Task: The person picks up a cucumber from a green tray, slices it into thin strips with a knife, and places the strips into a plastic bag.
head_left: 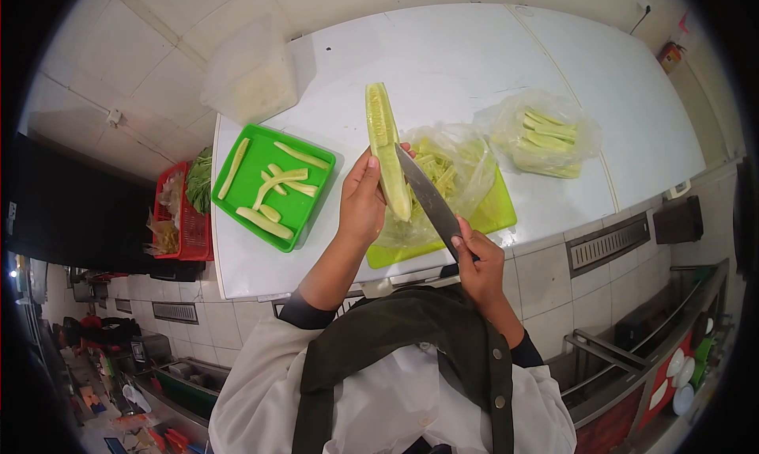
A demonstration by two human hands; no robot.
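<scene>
My left hand (pixel 365 197) is wrapped round a long, pale green peeled cucumber (pixel 381 126), its seedy cut face showing. In my right hand (pixel 481 264) is the handle of a large knife (pixel 428 194); its blade slants up to the left, the tip at the cucumber's side. Below them, a clear plastic bag (pixel 473 165) of thin green strips (pixel 433 169) lies over a bright green cutting board (pixel 500 205). To the left, a green tray (pixel 229 166) holds several pale cucumber pieces (pixel 264 222).
A second clear bag (pixel 510 114) with long green pieces (pixel 549 132) sits right on the white table (pixel 443 51). A translucent container (pixel 253 78) stands at the back left. Beyond the left edge is a red crate (pixel 196 232) with leafy greens (pixel 199 181).
</scene>
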